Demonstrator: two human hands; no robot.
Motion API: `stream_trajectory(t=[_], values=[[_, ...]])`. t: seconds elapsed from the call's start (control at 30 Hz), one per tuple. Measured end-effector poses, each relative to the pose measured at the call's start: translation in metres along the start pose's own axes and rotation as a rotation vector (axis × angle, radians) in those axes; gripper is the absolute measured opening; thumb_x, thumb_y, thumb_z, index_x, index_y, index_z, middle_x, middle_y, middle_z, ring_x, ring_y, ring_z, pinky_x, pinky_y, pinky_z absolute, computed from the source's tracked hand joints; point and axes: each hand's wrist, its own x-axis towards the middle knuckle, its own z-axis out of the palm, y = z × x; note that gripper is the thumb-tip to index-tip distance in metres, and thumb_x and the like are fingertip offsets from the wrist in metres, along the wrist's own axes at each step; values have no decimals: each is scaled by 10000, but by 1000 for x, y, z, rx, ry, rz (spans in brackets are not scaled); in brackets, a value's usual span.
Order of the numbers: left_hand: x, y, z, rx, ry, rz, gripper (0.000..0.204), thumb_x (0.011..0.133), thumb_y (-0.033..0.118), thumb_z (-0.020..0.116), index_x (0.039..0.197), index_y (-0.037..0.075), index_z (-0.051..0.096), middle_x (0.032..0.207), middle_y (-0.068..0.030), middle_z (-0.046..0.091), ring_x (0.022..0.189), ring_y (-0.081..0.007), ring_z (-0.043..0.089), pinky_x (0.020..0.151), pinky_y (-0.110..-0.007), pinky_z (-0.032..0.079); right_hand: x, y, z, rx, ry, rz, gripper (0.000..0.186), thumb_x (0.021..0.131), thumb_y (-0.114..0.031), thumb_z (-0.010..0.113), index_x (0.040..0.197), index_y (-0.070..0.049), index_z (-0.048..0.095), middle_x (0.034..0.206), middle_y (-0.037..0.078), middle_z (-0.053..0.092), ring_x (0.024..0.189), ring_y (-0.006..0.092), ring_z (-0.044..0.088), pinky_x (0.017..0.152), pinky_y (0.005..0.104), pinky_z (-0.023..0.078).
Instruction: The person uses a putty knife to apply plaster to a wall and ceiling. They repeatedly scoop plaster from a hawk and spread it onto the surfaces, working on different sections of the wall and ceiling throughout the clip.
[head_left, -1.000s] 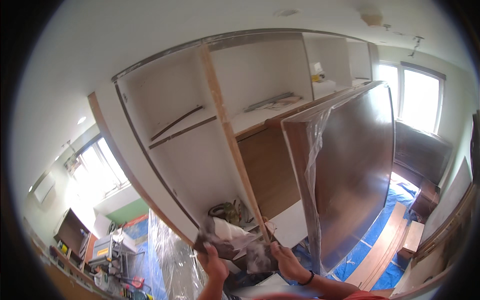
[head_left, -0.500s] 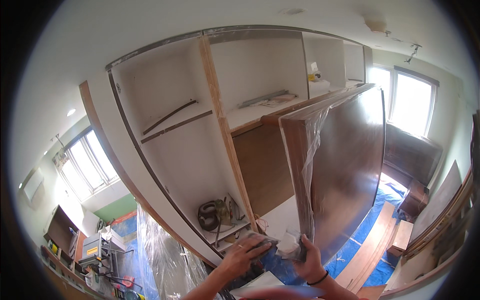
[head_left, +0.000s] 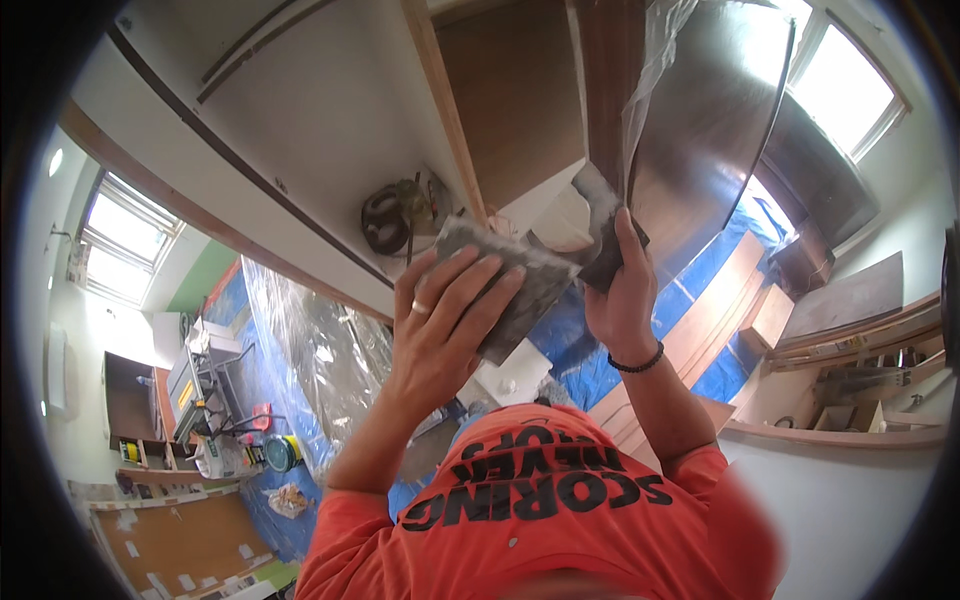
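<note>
My left hand (head_left: 440, 310) grips a dusty dark grey rectangular piece (head_left: 515, 325), fingers spread across its upper face; it looks like a sanding sheet or pad, but I cannot tell for sure. In my right hand (head_left: 620, 295) is a second dark grey piece (head_left: 603, 215) with a pale patch, its thumb lying along the edge. The two pieces nearly meet in front of my chest, and whether they touch is unclear. Behind them stands an open cabinet (head_left: 330, 130) with a coiled dark hose (head_left: 385, 218) on its lower shelf.
A large dark panel (head_left: 700, 110) partly wrapped in plastic leans at the cabinet. Long wooden boards (head_left: 700, 310) lie on blue sheeting (head_left: 570, 340) to the right. Clear plastic sheeting (head_left: 325, 350) hangs at left, near a folding workbench (head_left: 195, 375) and a bucket (head_left: 283, 455).
The view has tipped downward, bringing my shirt into sight. Both hands appear higher and closer, still holding the grey pieces; the left one now shows its broad face.
</note>
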Motion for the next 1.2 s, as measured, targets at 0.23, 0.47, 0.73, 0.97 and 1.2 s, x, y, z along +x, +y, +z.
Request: stream_trajectory(t=[0.23,0.47,0.73,0.97,1.2], values=[[-9,-35,7,57,-207,79,553,752,67,645,1290,188,688,1277,-17,632,1232,-215,579,1129,-484,346,-16,31,6,-1929,15,-556,754,759,10,702,1476,-3,471,1218,271,647,1130,448,619,1007,434,488],[-60,-88,23,-552,68,-309,414,874,-24,675,1265,112,677,1242,-58,677,1117,-250,647,1035,-361,461,7,30,-30,-1607,262,-456,635,892,-28,730,1461,43,456,1335,153,636,1175,223,627,1025,314,493],[25,-148,-39,-1235,1180,-569,392,1021,96,624,1392,64,503,1341,-31,587,1182,-100,564,986,-284,477,6,17,-59,-98,432,5,549,944,-62,644,1457,20,467,1398,176,568,1255,294,580,1070,388,465],[195,-173,-182,-947,1550,-260,418,1042,277,609,1373,46,498,1253,-30,577,1113,-126,528,960,-338,450,32,-1,-94,-367,380,-16,583,1023,-423,547,1478,-66,478,1445,108,526,1315,290,532,1058,422,446],[292,-198,-267,-1161,1583,-68,472,1065,277,480,1501,119,391,1493,-16,449,1305,-184,461,1101,-384,368,-13,-26,-104,-698,401,-226,548,1031,-369,531,1478,-57,473,1428,121,536,1293,284,548,1027,430,495]])
